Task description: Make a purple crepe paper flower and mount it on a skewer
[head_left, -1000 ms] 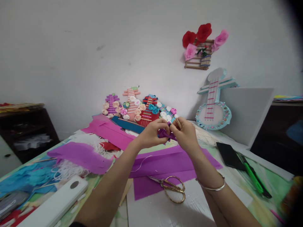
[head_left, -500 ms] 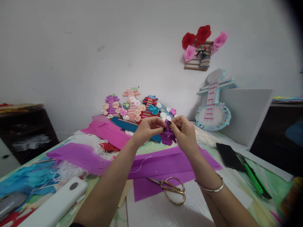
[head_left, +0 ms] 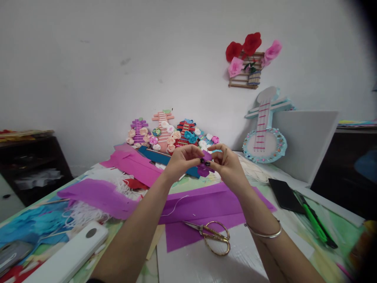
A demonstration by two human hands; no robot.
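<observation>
Both hands meet above the middle of the table, pinching a small purple paper flower [head_left: 205, 169] with ruffled petals. My left hand [head_left: 185, 159] grips its left side between thumb and fingers. From the right, my right hand [head_left: 227, 165] presses thumb and fingertips on its other edge. Beneath them lies a wide sheet of purple crepe paper [head_left: 203, 206]. Gold-handled scissors [head_left: 216, 237] rest on the paper's near edge and a white board [head_left: 188, 267], blades pointing left.
Pink paper [head_left: 134, 165], white yarn [head_left: 88, 212] and a white device [head_left: 70, 255] lie at left. At right are a black phone-like slab [head_left: 285, 195] and a green cutter [head_left: 315, 223]. Decorated paper instruments [head_left: 163, 133] stand along the wall; a light-blue one [head_left: 263, 145] leans on a grey panel.
The right thumb has moved down and left on the flower, and the right fingers have shifted. The flower has turned slightly, with its petals spread more toward me.
</observation>
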